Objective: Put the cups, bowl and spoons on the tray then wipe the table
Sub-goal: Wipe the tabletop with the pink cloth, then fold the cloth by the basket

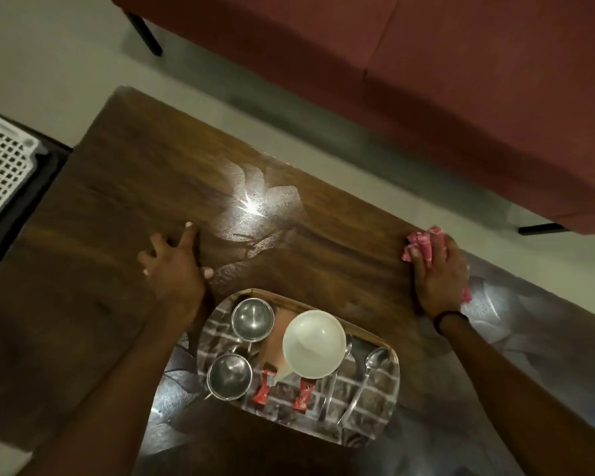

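A patterned oval tray [375, 420] lies on the dark wooden table [124, 187] near its front edge. On the tray stand two steel cups [252, 319] [229, 376], a white bowl [314, 343] and two spoons [364, 383] at its right. My right hand [438, 273] presses a pink cloth [419, 243] flat on the table at its right edge, beside the tray. My left hand [174, 266] rests on the tabletop left of the tray with fingers spread, holding nothing.
Two small red sachets [263, 386] and a beige napkin [275, 341] also lie on the tray. A red sofa [426, 80] stands beyond the table. A white perforated rack [0, 163] sits at the far left. A bright light reflection [251, 207] shines mid-table.
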